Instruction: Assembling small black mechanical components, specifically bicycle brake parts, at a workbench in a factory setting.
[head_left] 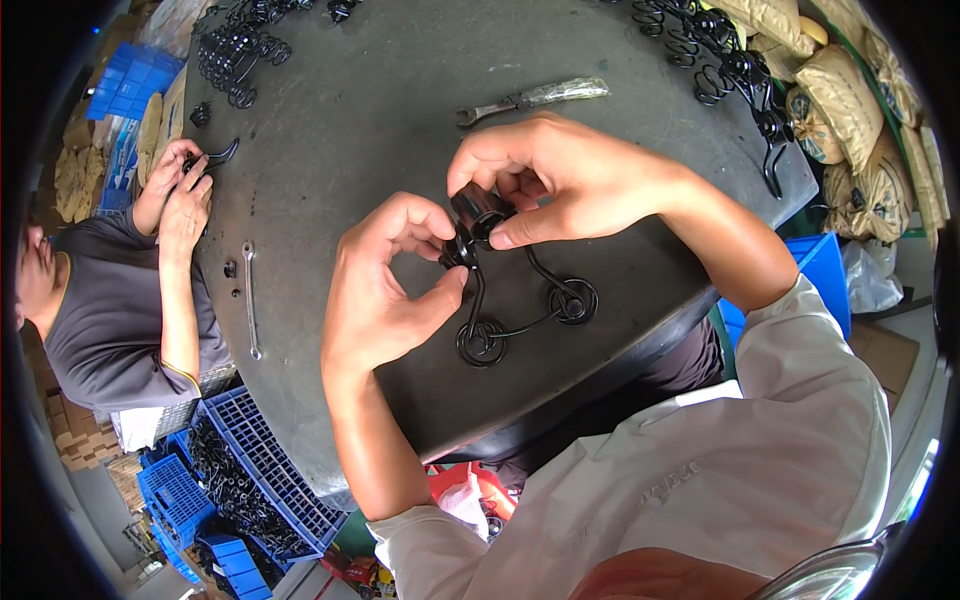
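Head view | my right hand (560,180) pinches a small black cap (478,208) | my left hand (385,285) grips the black wire spring piece (520,310) at its top, coils hanging just above the dark round table (400,130) | step, I judge: seating cap on wire end | next calls for lining up and pressing | wrench (530,98) lies beyond
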